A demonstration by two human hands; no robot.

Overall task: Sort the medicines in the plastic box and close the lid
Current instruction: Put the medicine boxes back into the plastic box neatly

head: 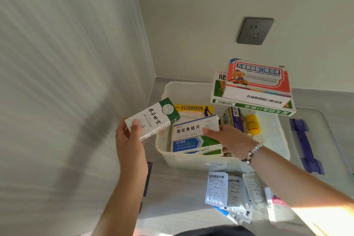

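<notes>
A grey floor meets two pale walls in a corner, with a dark wall socket (255, 31) above; the open plastic box (193, 161) sits in that corner and its clear lid (325, 140), with blue latches, lies just beside it on the right.

The left hand (130, 140) grips a white-and-green carton (153, 119) by one end, thumb on its face, holding it over the box's left rim. The right hand (229, 140) reaches inside and pinches the white-and-blue carton (195, 126) that tops a loose stack.

Risks, as I judge them: the left carton is held at one end only, so it could tip and fall outside the rim. Two large cartons (254, 90) are stacked across the far right corner of the box, overhanging it; a knock from the right arm could topple them. While they sit that high, the lid probably cannot shut.

Counted: two hands, two big cartons on top, about four smaller cartons visible inside, one yellow bottle (252, 123), and at least four sachets (229, 189) on the floor in front – the exact number is unclear
</notes>
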